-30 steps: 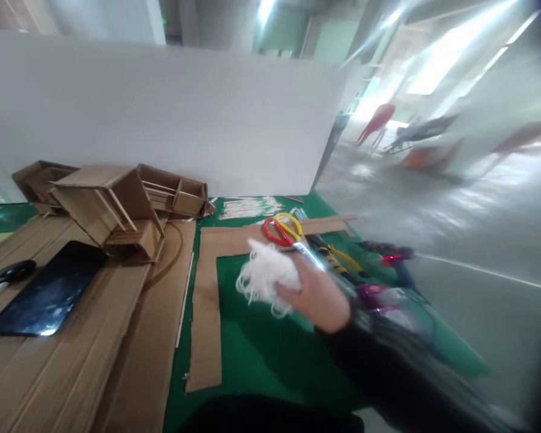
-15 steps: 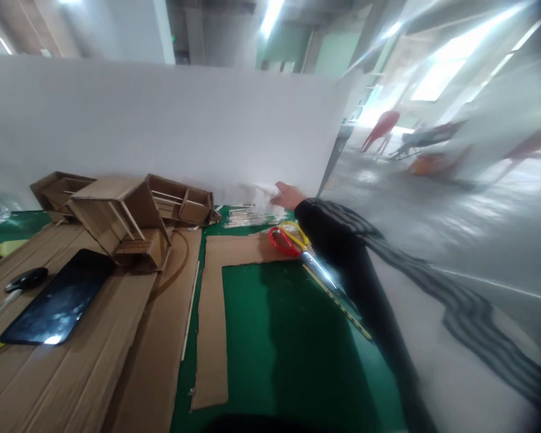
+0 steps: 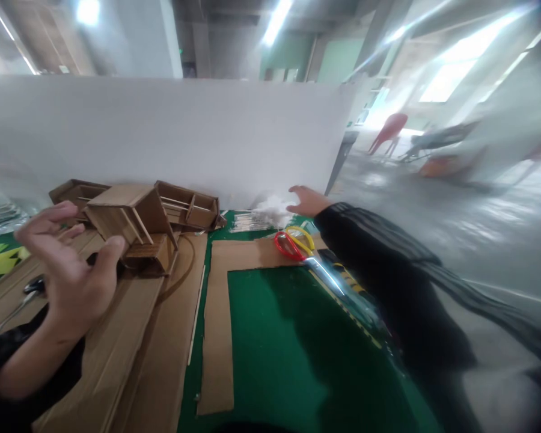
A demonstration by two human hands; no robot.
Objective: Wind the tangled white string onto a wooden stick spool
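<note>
My left hand (image 3: 72, 270) is raised with its fingers apart and nothing between them, in front of a brown cardboard model (image 3: 126, 222) with box-like compartments and thin sticks. At the back, my right hand (image 3: 310, 201) reaches out, thumb and forefinger spread, just right of a white crumpled plastic wrap (image 3: 273, 208). Thin white sticks (image 3: 249, 221) lie beside the wrap on the green table. Scissors (image 3: 315, 264) with one red and one yellow handle rest partly on an L-shaped cardboard piece (image 3: 217, 343), near my right sleeve.
Large cardboard sheets (image 3: 130, 337) cover the left of the green table (image 3: 275, 349). A black object with a cable (image 3: 33, 287) and yellow-green paper (image 3: 0, 260) lie at left. A white partition (image 3: 198, 132) stands behind. Clear plastic (image 3: 4, 210) is at far left.
My left hand has come into view at the left, over the phone's place. My right hand has moved a little to the right, off the white wrap, its fingers more spread.
</note>
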